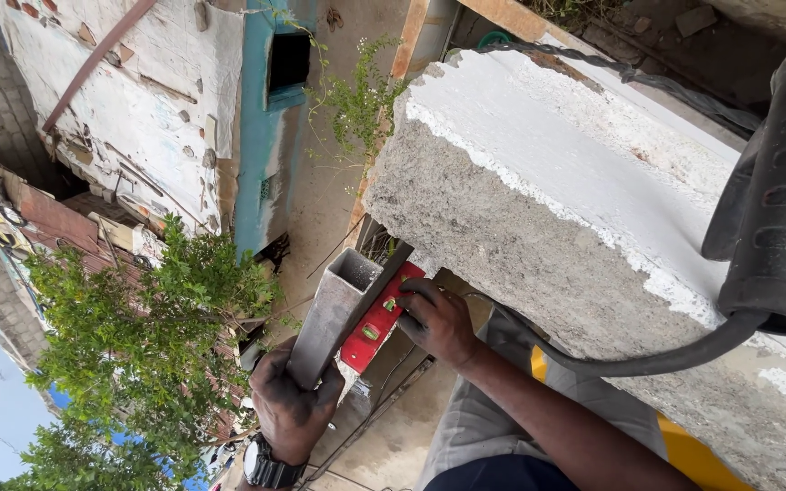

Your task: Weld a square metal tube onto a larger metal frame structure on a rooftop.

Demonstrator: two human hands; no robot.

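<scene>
against steel tube (337, 314), upright red level (381, 317)

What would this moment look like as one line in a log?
left hand: grips grey square metal tube | right hand: presses red spirit level against tube | beside: concrete ledge

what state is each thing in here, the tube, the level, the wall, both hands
left hand: wrapped around the square metal tube
square metal tube: hollow, open end showing, held steeply tilted
red spirit level: pressed against the tube's side
right hand: fingers on the level
concrete wall top: white painted, edge chipped
black cable: curved, slack
</scene>
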